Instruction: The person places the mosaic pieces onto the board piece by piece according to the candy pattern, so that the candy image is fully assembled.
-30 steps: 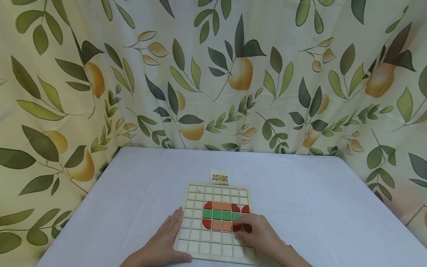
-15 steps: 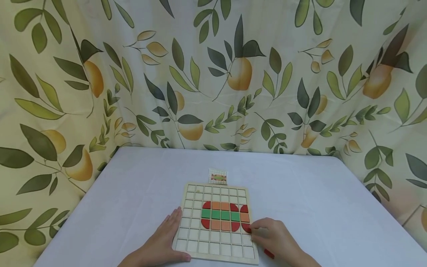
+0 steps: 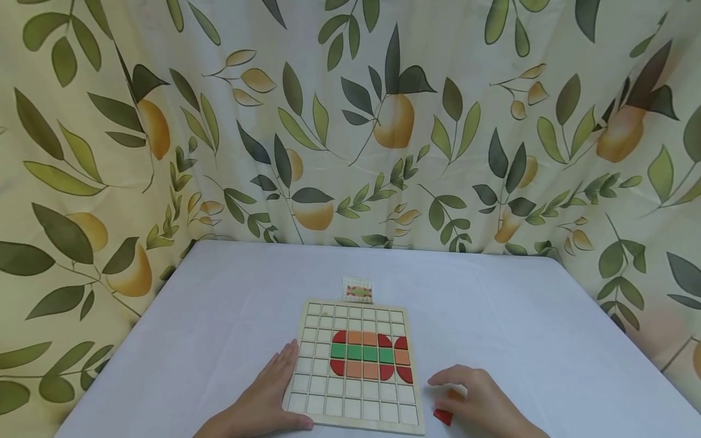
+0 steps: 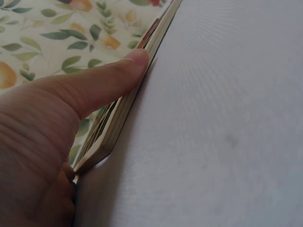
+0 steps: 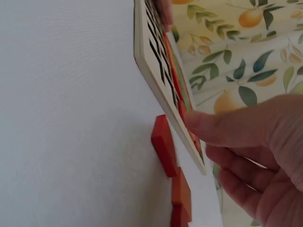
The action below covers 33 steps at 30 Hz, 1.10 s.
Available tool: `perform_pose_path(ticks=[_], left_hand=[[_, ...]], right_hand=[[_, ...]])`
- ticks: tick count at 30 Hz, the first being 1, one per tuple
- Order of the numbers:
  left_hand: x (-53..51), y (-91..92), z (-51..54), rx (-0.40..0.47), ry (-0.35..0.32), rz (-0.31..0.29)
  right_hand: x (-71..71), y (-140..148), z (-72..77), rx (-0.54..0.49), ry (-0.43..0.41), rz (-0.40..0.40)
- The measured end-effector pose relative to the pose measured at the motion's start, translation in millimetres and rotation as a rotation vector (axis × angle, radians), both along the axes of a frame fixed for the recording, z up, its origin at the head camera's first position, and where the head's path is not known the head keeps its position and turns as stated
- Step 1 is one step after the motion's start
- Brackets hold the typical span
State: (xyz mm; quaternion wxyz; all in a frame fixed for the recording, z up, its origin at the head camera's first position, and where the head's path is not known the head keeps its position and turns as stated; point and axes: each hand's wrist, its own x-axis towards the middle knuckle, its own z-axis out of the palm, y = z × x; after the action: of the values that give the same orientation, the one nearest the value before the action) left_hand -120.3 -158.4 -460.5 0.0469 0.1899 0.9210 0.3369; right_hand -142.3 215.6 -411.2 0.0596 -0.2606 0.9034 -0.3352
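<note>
A wooden grid board lies on the table, bearing a block of green tiles with orange tiles and rounded red ones around it. Along the board's left edge rests my left hand, fingers straight, with its thumb on the near rim in the left wrist view. My right hand hovers right of the board, fingers loosely bent and holding nothing visible. Beneath it lie loose pieces: a red tile, an orange tile and another red one, partly hidden by the hand in the head view.
A small card with a printed coloured grid pattern lies just behind the board. White cloth covers the table. A curtain with fruit and leaves hangs behind it.
The right hand has let go of a rounded red tile at the board's right edge and moved right and nearer, over the loose pieces. My left hand stays on the board.
</note>
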Motion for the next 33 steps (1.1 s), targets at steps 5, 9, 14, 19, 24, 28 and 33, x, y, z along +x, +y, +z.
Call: perform_pose_path(ticks=[5,9,14,19,24,28,33], left_hand=[[0.2,-0.5,1.1,-0.006,-0.004,0.005],[0.4,-1.4,1.1,-0.009,-0.009,0.01],[-0.4,-1.1,0.4,-0.01,-0.019,0.01],[-0.9,-0.3,0.4,-0.012,-0.029,0.01],[-0.3,-0.4,1.1,-0.015,-0.019,0.008],[0.7,-0.7,1.0,-0.011,-0.011,0.006],[0.5,-0.3,0.8,-0.008,-0.011,0.003]], right_hand=[[4.2,8.4,4.2,-0.035,-0.26,0.074],[5.2,8.4,5.5,-0.029,-0.339,0.088],[5.4,7.9,4.1,0.001,-0.323,0.117],[4.7,9.5,2.4,0.012,-0.325,0.109],[0.8,10.6,1.7,0.033,-0.282,0.114],[-5.0,7.8,2.1,0.061,-0.197,0.1],[-10.7,4.9,1.7,0.082,-0.123,0.092]])
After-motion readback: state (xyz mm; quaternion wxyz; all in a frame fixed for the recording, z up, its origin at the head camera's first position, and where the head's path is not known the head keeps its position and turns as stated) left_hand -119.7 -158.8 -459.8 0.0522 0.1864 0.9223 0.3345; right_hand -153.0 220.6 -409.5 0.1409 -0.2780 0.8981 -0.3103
